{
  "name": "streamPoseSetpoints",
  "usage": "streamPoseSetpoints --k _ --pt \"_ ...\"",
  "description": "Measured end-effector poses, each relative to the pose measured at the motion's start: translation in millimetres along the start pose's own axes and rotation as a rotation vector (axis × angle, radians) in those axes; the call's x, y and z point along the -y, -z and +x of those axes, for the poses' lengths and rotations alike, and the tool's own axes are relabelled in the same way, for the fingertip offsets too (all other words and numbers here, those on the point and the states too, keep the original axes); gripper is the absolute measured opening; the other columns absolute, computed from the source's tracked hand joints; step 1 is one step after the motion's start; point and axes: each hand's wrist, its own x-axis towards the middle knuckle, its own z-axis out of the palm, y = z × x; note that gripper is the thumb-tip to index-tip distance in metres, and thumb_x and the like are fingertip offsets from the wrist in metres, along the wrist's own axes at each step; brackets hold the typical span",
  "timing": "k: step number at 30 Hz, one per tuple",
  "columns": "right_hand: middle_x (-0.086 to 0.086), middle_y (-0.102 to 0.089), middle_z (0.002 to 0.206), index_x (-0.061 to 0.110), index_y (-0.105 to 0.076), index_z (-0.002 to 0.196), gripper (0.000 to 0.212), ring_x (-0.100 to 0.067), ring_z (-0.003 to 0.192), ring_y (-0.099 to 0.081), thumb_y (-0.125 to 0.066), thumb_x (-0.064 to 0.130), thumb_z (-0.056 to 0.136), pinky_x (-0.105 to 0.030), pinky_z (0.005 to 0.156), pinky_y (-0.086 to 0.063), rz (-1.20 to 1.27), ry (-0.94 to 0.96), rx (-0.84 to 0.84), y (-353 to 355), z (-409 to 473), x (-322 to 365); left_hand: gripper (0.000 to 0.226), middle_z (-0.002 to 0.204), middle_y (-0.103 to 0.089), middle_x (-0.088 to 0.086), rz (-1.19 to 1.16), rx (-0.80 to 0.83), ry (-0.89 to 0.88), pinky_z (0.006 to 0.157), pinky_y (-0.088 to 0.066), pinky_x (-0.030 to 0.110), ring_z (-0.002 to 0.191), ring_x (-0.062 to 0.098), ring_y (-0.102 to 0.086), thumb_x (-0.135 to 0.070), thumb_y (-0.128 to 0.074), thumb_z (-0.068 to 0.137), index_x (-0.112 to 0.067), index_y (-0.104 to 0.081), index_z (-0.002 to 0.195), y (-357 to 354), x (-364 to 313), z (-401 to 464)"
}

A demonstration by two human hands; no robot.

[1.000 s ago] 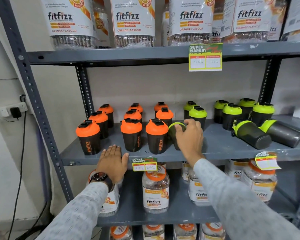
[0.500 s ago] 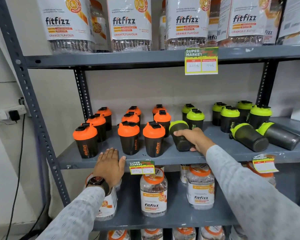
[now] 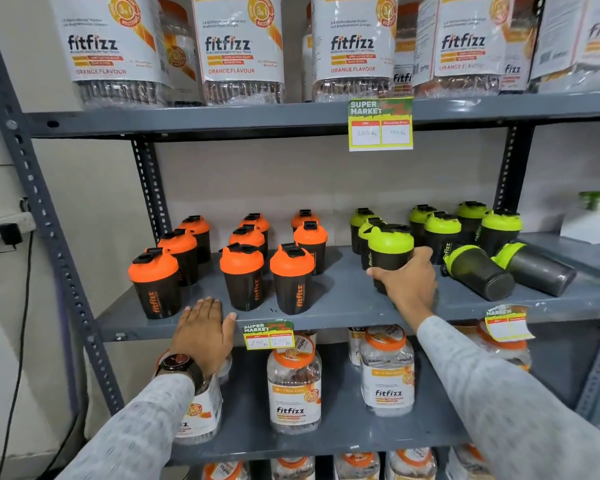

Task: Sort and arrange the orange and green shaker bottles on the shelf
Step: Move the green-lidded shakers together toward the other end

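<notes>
Two hands work at the shelf (image 3: 343,299). Right hand (image 3: 407,284) fingers wrap an upright green shaker bottle (image 3: 390,252) near the shelf's middle front edge. Left hand (image 3: 203,329) lies flat, fingers extended, on the front edge beside the orange shaker bottles (image 3: 243,275).

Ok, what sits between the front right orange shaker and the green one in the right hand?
Nothing: the head view shows bare grey shelf between orange shaker and held green shaker.

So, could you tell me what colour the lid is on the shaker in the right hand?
Lime green lid, head view.
</notes>
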Motion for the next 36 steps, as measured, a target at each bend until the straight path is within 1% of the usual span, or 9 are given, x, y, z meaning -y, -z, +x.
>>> streamPoseSetpoints --k 3,11,15,18,20,24,27,31,36 --pt "-0.005 -0.058 0.1 0.014 -0.041 0.106 0.081 -0.035 0.096 -0.063 -0.099 0.043 0.057 -0.035 0.072 -0.039 0.012 0.008 -0.02 -2 -8 -8 0.081 0.162 -0.038 0.012 -0.021 -0.01 -0.005 0.126 -0.017 0.044 0.152 0.028 -0.031 -0.056 -0.006 0.096 -0.01 -0.039 0.155 3 -1 -2" --pt "-0.016 -0.066 0.108 0.012 -0.042 0.11 0.083 -0.04 0.1 -0.067 -0.099 0.042 0.058 -0.038 0.072 -0.044 -0.009 -0.037 0.007 -7 -13 -19 0.082 0.164 -0.034 0.011 -0.009 0.001 -0.008 0.127 -0.015 0.043 0.153 0.027 -0.028 -0.056 -0.004 0.096 -0.011 -0.035 0.157 3 -1 -2" --pt "-0.015 -0.064 0.122 0.012 -0.043 0.126 0.094 -0.04 0.112 -0.064 -0.1 0.042 0.058 -0.045 0.085 -0.052 -0.01 -0.031 0.049 -6 -13 -22 0.083 0.166 -0.031 0.012 -0.074 0.007 -0.007 0.128 -0.012 0.044 0.155 0.027 -0.024 -0.059 -0.005 0.096 -0.011 -0.03 0.159 1 4 -1" --pt "-0.016 -0.061 0.135 0.012 -0.038 0.145 0.103 -0.039 0.124 -0.058 -0.097 0.037 0.063 -0.049 0.096 -0.051 -0.007 -0.017 0.073 1 -12 -30 0.077 0.164 -0.031 0.017 -0.328 -0.132 0.067 0.127 -0.014 0.046 0.154 0.03 -0.025 -0.053 -0.018 0.099 -0.005 -0.029 0.158 2 1 -14" --pt "-0.016 -0.059 0.136 0.014 -0.037 0.149 0.095 -0.038 0.126 -0.056 -0.091 0.031 0.072 -0.049 0.099 -0.049 0.009 0.008 0.082 11 -10 -38 0.071 0.163 -0.033 0.019 -0.472 -0.291 0.116 0.126 -0.017 0.046 0.153 0.03 -0.027 -0.046 -0.026 0.1 -0.003 -0.031 0.157 2 -13 -36" --pt "-0.009 -0.062 0.123 0.014 -0.048 0.14 0.067 -0.029 0.116 -0.06 -0.082 0.022 0.082 -0.048 0.097 -0.051 0.026 0.149 0.07 46 3 -56 0.063 0.164 -0.031 0.008 -0.646 -0.479 0.097 0.125 -0.019 0.04 0.154 0.02 -0.024 -0.033 -0.036 0.1 -0.008 -0.034 0.157 2 -84 -88" --pt "-0.007 -0.065 0.118 0.014 -0.055 0.133 0.056 -0.023 0.107 -0.063 -0.079 0.016 0.083 -0.047 0.094 -0.053 0.027 0.233 0.07 78 25 -72 0.06 0.163 -0.032 -0.002 -0.673 -0.4 -0.069 0.124 -0.025 0.037 0.153 0.011 -0.026 -0.041 -0.035 0.103 -0.015 -0.036 0.158 -1 -160 -102" --pt "-0.004 -0.065 0.107 0.016 -0.063 0.118 0.041 -0.024 0.098 -0.064 -0.076 0.011 0.079 -0.046 0.089 -0.054 -0.046 0.347 0.051 122 61 -97 0.06 0.16 -0.033 -0.004 -0.599 -0.298 -0.311 0.124 -0.023 0.031 0.152 0.013 -0.03 -0.043 -0.034 0.104 -0.012 -0.042 0.154 -1 -275 -87" --pt "-0.006 -0.066 0.108 0.013 -0.064 0.116 0.035 -0.027 0.105 -0.065 -0.072 0.012 0.082 -0.04 0.09 -0.05 -0.125 0.317 0.098 169 105 -120 0.067 0.166 -0.03 0.012 -0.439 -0.072 -0.433 0.127 -0.016 0.039 0.156 0.024 -0.02 -0.046 -0.023 0.103 -0.008 -0.033 0.158 3 -384 -43"
